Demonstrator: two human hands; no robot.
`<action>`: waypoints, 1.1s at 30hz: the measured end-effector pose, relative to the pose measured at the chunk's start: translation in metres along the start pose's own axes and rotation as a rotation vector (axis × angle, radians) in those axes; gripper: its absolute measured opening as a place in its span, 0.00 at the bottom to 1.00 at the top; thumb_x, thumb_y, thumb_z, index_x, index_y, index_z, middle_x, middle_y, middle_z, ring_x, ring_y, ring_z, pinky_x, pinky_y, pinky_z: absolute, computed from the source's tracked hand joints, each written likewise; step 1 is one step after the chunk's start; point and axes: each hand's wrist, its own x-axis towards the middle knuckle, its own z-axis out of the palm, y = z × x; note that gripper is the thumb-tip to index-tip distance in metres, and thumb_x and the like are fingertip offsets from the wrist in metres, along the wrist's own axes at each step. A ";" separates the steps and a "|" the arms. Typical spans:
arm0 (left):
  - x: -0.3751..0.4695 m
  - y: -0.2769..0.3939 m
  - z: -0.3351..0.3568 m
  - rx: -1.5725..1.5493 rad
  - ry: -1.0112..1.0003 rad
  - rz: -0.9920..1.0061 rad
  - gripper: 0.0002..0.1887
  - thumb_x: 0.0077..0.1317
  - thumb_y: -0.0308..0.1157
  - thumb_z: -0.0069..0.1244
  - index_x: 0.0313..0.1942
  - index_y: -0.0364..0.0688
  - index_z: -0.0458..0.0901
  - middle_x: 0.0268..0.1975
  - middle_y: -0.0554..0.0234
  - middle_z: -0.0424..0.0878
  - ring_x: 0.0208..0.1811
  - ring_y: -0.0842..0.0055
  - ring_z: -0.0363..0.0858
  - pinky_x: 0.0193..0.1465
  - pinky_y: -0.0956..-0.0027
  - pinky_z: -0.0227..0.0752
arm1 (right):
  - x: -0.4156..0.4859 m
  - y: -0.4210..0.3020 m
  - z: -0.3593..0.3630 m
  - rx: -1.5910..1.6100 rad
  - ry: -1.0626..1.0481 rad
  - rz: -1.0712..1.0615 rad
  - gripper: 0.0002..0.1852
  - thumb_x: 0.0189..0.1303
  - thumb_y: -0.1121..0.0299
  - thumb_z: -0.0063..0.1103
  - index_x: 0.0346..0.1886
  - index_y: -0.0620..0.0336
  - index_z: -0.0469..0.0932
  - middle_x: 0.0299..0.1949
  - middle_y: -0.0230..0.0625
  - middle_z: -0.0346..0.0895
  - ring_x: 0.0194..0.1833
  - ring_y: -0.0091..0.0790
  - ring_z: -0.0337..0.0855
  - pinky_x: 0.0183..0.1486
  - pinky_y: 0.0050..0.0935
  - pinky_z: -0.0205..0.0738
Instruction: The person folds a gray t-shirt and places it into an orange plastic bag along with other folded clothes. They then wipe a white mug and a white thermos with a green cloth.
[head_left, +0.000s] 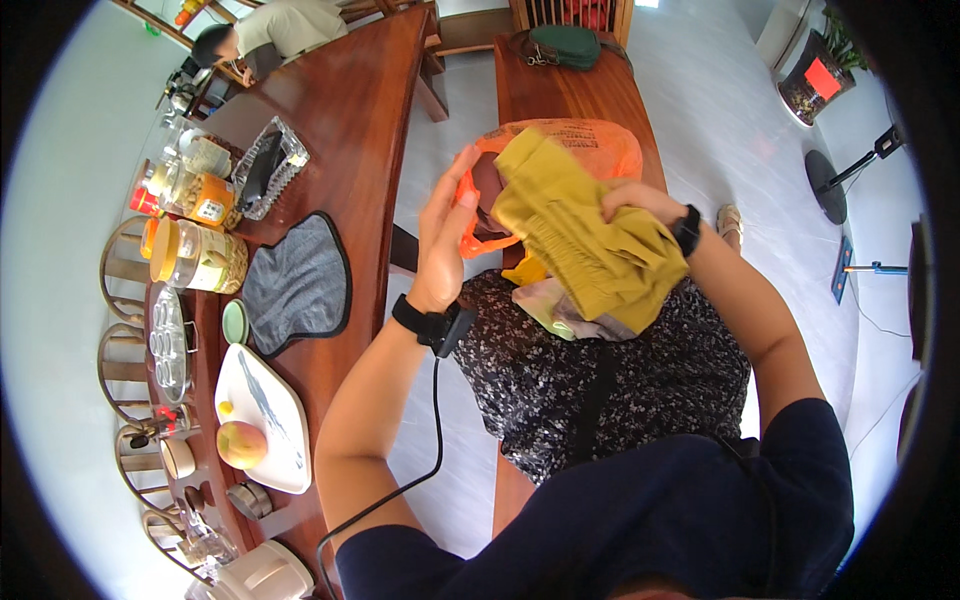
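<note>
My right hand grips a mustard-yellow garment with a gathered elastic band, held up above my lap. Between thumb and fingers, my left hand has the rim of an orange plastic bag, its mouth partly spread. Dark brown cloth shows inside the bag, which rests on the wooden bench. Below the garment, a pale printed cloth lies on my black patterned skirt, and a bit of bright yellow fabric pokes out beside it. The garment hides part of the bag.
A long wooden table runs along my left, bearing a grey cloth, a white plate with an apple, and lidded jars. A green bag sits farther along the bench. Another person leans at the table's far end.
</note>
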 end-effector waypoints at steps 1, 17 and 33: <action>-0.002 0.002 0.001 -0.023 -0.030 -0.009 0.32 0.76 0.39 0.41 0.73 0.30 0.59 0.75 0.51 0.62 0.76 0.68 0.58 0.78 0.66 0.47 | 0.018 0.005 -0.001 0.044 -0.014 0.043 0.22 0.57 0.74 0.53 0.56 0.72 0.76 0.49 0.44 0.84 0.45 0.38 0.87 0.50 0.35 0.84; 0.000 0.011 0.003 -0.044 -0.130 -0.025 0.36 0.70 0.41 0.41 0.73 0.27 0.57 0.76 0.46 0.60 0.80 0.64 0.53 0.80 0.63 0.40 | 0.130 0.004 -0.077 0.540 0.575 -0.349 0.22 0.75 0.65 0.43 0.67 0.65 0.65 0.66 0.47 0.69 0.65 0.49 0.73 0.69 0.51 0.68; 0.001 0.000 0.000 0.049 -0.053 -0.035 0.32 0.75 0.40 0.40 0.73 0.29 0.59 0.74 0.47 0.64 0.76 0.64 0.60 0.78 0.62 0.47 | -0.018 0.043 -0.029 -0.449 0.178 -0.135 0.14 0.73 0.65 0.54 0.54 0.65 0.77 0.45 0.39 0.85 0.47 0.29 0.85 0.53 0.31 0.81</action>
